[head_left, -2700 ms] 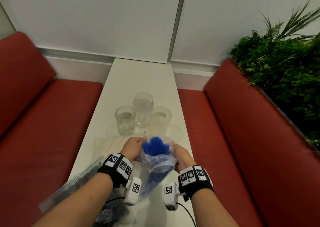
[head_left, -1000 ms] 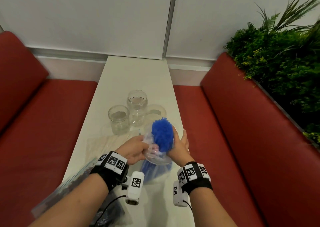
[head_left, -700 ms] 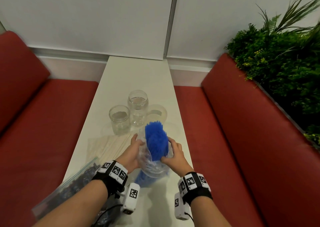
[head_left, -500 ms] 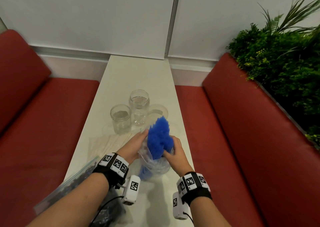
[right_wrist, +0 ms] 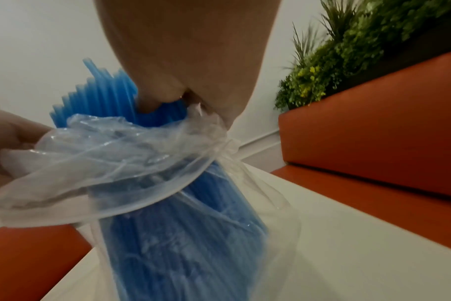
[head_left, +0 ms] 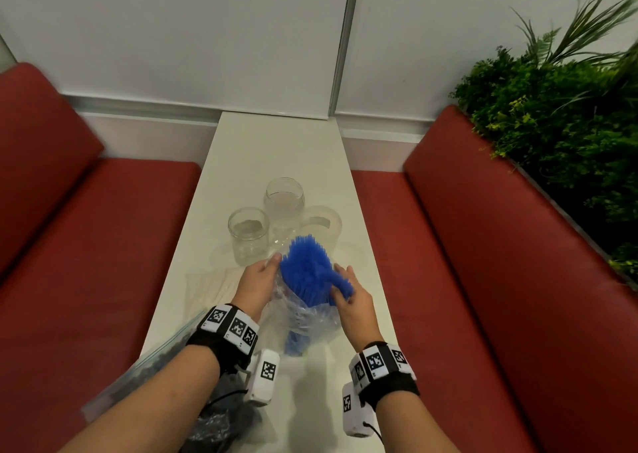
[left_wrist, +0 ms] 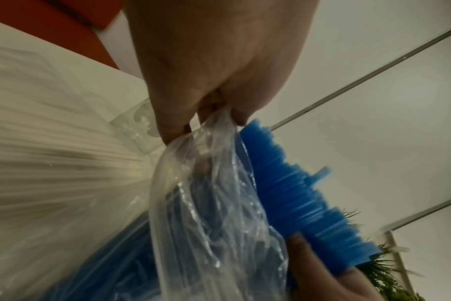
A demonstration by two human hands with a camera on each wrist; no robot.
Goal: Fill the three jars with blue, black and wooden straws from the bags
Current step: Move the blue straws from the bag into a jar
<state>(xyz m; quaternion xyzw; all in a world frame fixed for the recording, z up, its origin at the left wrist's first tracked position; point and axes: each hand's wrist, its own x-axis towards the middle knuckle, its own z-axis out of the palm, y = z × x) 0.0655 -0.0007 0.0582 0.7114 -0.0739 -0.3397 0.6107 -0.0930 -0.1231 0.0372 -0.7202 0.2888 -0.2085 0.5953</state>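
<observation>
A narrow white table runs away from the person between two red benches, with a white wall behind and green plants at the right. On the table stand three clear jars: a left jar, a taller middle jar and a right jar partly hidden behind the bundle. All three look empty.

The blue straws stand nearly upright in a clear bag, their long axis tilted a little away from the person, with the top ends fanning out just short of the jars. The left hand pinches the bag's rim on the left side of the bundle. The right hand curls its fingers around the bare straws above the bag's mouth on the right. The jars lie straight ahead of both hands, and the right jar seems nearest to the right hand, so a lift up and forward looks like the coming move.

The left wrist view shows the left fingers gathering the thin plastic, with pale wooden straws lying flat on the table beyond. The right wrist view shows the bag sagging down around the bundle and its foot on the table, which the head view hides. Only the head view shows the jars, and a dark bag of black straws under the left forearm.
</observation>
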